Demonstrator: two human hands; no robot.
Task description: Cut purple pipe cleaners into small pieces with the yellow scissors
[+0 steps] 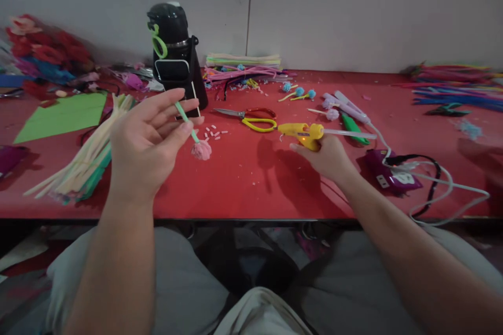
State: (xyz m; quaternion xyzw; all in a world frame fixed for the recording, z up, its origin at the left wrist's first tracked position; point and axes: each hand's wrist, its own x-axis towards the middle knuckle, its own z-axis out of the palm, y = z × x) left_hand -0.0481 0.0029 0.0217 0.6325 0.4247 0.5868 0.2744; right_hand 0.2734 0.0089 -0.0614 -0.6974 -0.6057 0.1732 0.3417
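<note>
Between thumb and fingers, my left hand (147, 138) pinches a green pipe-cleaner stem with a fluffy pink flower head (201, 150) at its lower end. My right hand (332, 157) is wrapped round the handle of a yellow hot glue gun (301, 131), whose nozzle points left and whose clear glue stick sticks out behind. A small orange light glows on the gun. Tiny pink pieces (212, 133) lie on the red table near the flower head. Scissors (251, 119) with red and yellow handles rest just left of the gun's nozzle.
A black bottle (175, 52) stands behind my left hand. Bundled pipe cleaners (84, 159) lie at left, near a green sheet (58, 118). Small blue pompom flowers (299, 92) lie at the back. A purple power strip (393, 172) with looping cables sits at right.
</note>
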